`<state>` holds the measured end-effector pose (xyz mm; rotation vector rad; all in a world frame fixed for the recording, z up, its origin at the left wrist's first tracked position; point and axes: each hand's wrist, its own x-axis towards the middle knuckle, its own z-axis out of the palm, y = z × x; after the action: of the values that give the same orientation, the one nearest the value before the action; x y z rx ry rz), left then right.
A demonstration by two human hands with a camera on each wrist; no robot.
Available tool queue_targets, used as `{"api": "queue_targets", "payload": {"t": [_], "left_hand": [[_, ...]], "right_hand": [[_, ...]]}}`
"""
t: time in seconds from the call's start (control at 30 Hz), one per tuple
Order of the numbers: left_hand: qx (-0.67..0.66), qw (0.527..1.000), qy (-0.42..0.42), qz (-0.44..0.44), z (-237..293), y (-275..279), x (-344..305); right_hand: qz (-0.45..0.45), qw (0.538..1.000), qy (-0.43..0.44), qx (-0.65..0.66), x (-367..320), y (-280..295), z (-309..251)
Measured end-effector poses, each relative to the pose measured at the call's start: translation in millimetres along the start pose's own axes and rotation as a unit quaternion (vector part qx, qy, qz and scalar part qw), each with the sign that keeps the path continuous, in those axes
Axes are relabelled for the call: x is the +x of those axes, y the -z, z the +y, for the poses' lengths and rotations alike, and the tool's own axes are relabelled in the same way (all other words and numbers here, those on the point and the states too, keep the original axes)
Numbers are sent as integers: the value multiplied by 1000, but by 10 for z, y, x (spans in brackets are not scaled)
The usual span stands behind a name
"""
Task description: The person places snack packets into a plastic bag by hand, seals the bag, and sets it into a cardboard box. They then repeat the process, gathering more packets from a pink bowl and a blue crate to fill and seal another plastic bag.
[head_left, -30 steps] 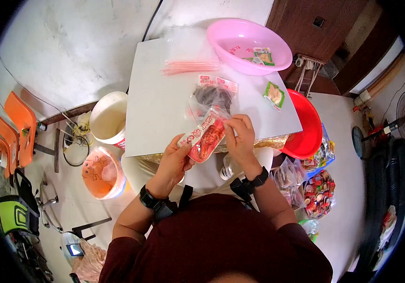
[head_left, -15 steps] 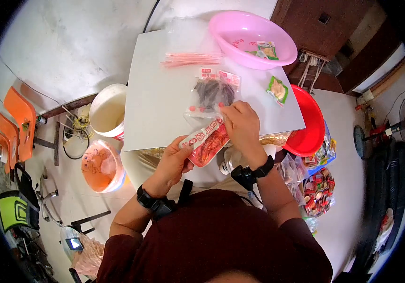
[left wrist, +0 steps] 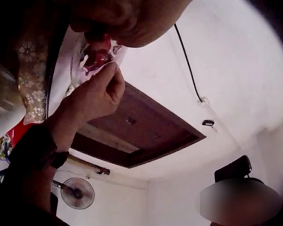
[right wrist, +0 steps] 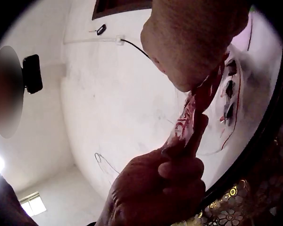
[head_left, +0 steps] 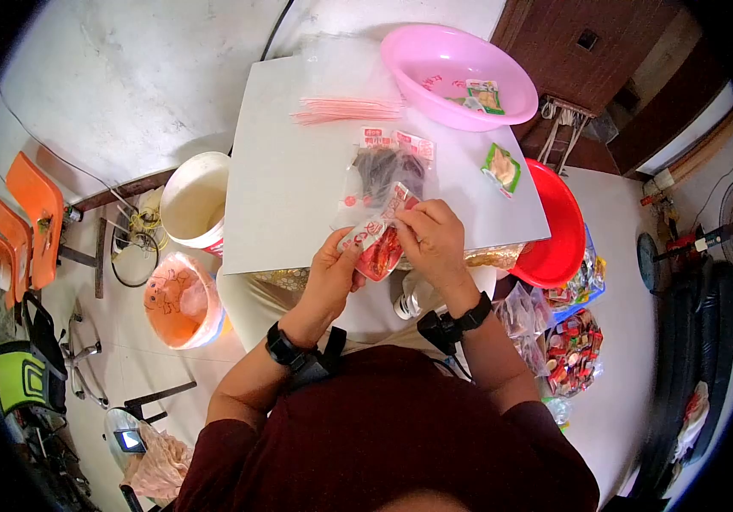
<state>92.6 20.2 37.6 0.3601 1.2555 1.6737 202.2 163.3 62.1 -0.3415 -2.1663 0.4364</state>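
Over the table's front edge, a red-and-white food packet [head_left: 381, 258] with a clear front showing reddish food is held between both hands. My left hand [head_left: 332, 271] pinches its lower left side between thumb and fingers. My right hand [head_left: 435, 241] pinches it higher up on the right, covering part of it. In the right wrist view the packet [right wrist: 184, 120] runs between the two hands, creased. Just beyond it on the table lies a clear bag [head_left: 388, 175] with dark contents and red-and-white printing.
Pink thin sticks [head_left: 347, 109] lie on the white table [head_left: 272, 188], with a green packet [head_left: 501, 171] at right. A pink basin [head_left: 460, 64] holds green packets. A red basin [head_left: 554, 230] stands beside the table; a white bucket [head_left: 195, 205] and an orange-lined bin [head_left: 183, 299] stand left.
The two hands have drawn closer together. The packet stands steeper than half a second ago and shows creased between them, its upper end again overlapping the clear bag.
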Motion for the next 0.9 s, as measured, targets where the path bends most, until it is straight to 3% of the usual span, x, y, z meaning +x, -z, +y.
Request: {"api": "queue_targets", "payload": {"t": [0.23,0.33,0.53,0.73,0.9], "left_hand": [[-172,983,52,38,48,-113,77],[-189,981,29,31,61,-156,115],[-157,986,-1,-65,51,-156,443],[-188,981,-20,33,130,-374,580],[-197,977,-75,40,98,-310,783]], "right_hand": [[0,1000,-7,25,-22,-51,1],[-9,999,-19,42,-38,-77,3],[-19,998,-16,49,-39,-65,-38],[-21,998,-3,63,-36,-91,-79],[-23,998,7,57,-51,-114,-90]]}}
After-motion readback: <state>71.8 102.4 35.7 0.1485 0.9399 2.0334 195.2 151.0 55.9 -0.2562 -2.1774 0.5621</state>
